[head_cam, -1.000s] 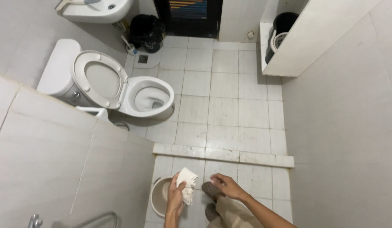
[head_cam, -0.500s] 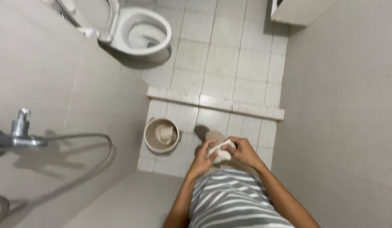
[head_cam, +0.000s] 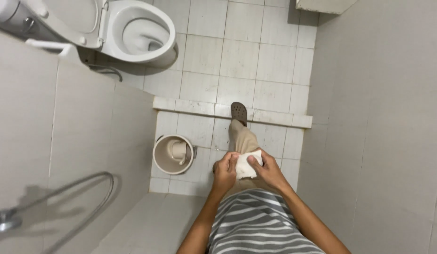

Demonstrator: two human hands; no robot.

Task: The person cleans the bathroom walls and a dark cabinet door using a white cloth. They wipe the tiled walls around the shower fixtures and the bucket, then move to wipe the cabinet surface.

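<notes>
A small tiled bathroom seen from above: pale floor tiles (head_cam: 237, 56), grey tiled walls, and a low raised tile kerb (head_cam: 275, 117) crossing the floor. Taking the kerb as the landmark, a white toilet (head_cam: 138, 33) stands well beyond it on the far side, seat up. On the near side, just inside the kerb and against the wall, sits a round beige bucket (head_cam: 174, 154) with a scoop lying in it. A brown clog (head_cam: 239, 113) rests right on the kerb, toe pointing over it. A shower hose (head_cam: 82, 193) hangs along the wall on the near side.

Above the trouser leg, on the near side of the kerb, both hands meet around a white folded cloth (head_cam: 244, 165). The left hand (head_cam: 224, 170) has its fingers curled closed on the cloth's left edge; the right hand (head_cam: 268, 170) pinches the right part, thumb on top and fingers wrapped beneath.

To handle the cloth well, I judge it best to keep both grips firm, fold it into a flat pad with a clean face outward, and keep steady footing on the kerb, since the tiles may be slippery.
</notes>
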